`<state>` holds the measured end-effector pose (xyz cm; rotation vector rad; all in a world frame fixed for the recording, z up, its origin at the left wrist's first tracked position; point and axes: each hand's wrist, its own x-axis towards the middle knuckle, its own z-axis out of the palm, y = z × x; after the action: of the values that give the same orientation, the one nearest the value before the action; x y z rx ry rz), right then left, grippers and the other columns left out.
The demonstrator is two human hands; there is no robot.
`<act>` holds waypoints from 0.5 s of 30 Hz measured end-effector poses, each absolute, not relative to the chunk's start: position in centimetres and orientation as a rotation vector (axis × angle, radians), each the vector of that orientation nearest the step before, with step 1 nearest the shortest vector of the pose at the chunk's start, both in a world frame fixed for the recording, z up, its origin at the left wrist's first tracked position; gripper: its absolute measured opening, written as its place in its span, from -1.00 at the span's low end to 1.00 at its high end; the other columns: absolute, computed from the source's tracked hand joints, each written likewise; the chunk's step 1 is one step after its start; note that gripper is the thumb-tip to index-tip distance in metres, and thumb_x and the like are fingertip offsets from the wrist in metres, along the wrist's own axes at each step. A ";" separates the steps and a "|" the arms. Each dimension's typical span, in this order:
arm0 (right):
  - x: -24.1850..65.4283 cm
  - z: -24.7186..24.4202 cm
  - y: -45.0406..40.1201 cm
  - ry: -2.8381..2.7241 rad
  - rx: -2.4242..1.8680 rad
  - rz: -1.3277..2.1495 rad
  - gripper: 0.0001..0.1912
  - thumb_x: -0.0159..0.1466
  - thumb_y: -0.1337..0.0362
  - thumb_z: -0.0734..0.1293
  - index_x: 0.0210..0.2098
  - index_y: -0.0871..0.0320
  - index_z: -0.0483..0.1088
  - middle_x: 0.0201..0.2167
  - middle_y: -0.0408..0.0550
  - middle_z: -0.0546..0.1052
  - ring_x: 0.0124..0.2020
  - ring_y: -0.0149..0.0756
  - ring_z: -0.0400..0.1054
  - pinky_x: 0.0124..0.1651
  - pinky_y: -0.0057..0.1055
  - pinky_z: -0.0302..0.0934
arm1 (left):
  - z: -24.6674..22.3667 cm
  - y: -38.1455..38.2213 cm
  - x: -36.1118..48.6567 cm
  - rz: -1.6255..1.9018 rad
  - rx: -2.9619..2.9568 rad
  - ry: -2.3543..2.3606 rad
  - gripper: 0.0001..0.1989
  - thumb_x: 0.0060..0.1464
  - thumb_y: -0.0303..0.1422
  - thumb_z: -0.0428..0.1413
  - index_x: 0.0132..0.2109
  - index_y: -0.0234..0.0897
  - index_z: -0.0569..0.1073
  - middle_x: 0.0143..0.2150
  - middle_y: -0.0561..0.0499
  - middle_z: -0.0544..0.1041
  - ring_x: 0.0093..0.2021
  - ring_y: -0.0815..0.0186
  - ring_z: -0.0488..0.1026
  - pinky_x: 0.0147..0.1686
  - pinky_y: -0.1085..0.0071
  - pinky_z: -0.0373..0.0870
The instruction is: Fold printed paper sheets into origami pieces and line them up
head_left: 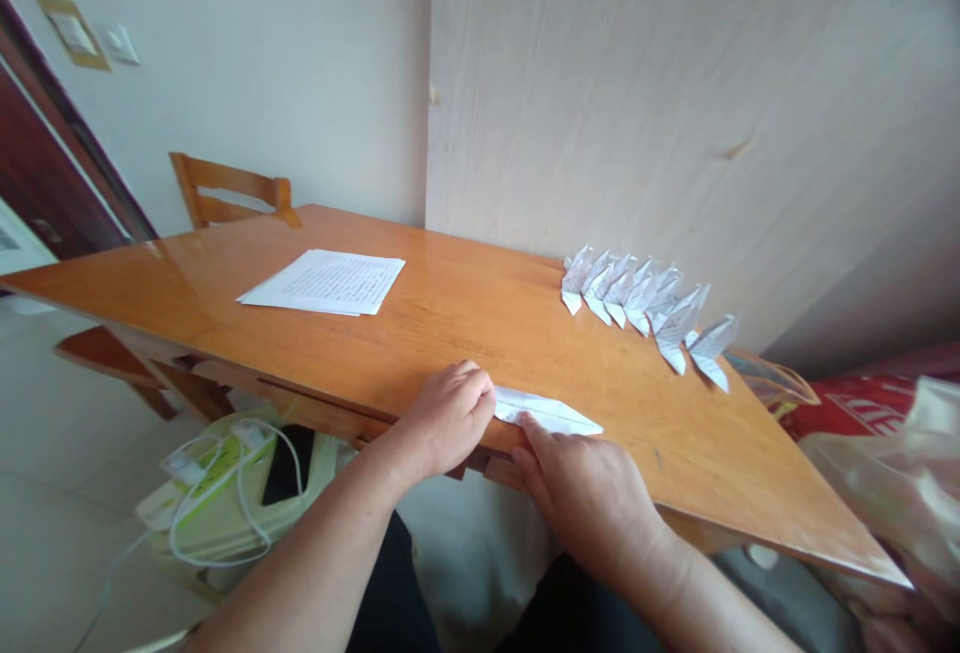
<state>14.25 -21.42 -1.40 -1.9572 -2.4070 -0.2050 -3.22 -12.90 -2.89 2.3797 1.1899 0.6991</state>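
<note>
A narrow folded paper (559,413) with a pointed right end lies at the table's near edge. Curled over its left end is my left hand (450,420), closed, with the fingertips and thumb pinching the paper. My right hand (589,486) is bent over the near side, its index fingertip pressing on the paper and the thumb lower at the edge. The right hand's other fingers are tucked in and partly hidden. Farther back on the right stand several folded paper pieces (679,323) with upright, wing-like points, lined up in a row.
A stack of printed sheets (322,281) lies left on the wooden table (465,303). A pale wall panel (637,113) rises behind. Below left, a stool (225,523) bears a phone (289,465) and white cables. Plastic bags (885,453) crowd the right end. A chair (232,183) stands far left.
</note>
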 end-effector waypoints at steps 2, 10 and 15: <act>14.3 -1.5 -21.4 -2.398 -1.961 -0.184 -0.58 0.42 0.13 0.16 0.17 0.14 0.38 -0.33 0.04 0.64 -0.38 -0.11 0.54 -0.41 -0.32 0.28 | -2.7 -12.8 -3.5 0.669 2.367 1.166 -0.75 0.28 -0.40 -0.13 -0.31 -0.23 0.40 -0.15 -0.03 0.45 -0.09 0.23 0.40 -0.03 0.29 0.33; 14.5 -1.7 -21.5 -2.354 -1.886 -0.125 -0.64 0.42 0.17 0.15 0.11 0.12 0.40 -0.41 -0.01 0.63 -0.32 -0.15 0.55 -0.23 -0.33 0.33 | -2.9 -12.5 -3.3 0.686 2.371 1.192 -0.74 0.26 -0.38 -0.09 -0.29 -0.22 0.47 -0.16 -0.04 0.47 -0.11 0.22 0.41 -0.03 0.28 0.36; 14.6 -1.7 -21.7 -2.330 -1.887 -0.093 -0.67 0.42 0.19 0.17 0.06 0.11 0.42 -0.44 -0.01 0.61 -0.31 -0.15 0.55 -0.22 -0.32 0.33 | -3.2 -12.4 -3.3 0.716 2.400 1.176 -0.77 0.23 -0.38 -0.04 -0.38 -0.23 0.41 -0.21 -0.02 0.44 -0.19 0.26 0.40 -0.12 0.32 0.37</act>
<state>14.59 -21.66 -1.66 -1.8873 -2.3296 -0.0931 -3.30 -12.35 -3.23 2.4000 1.1756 0.7162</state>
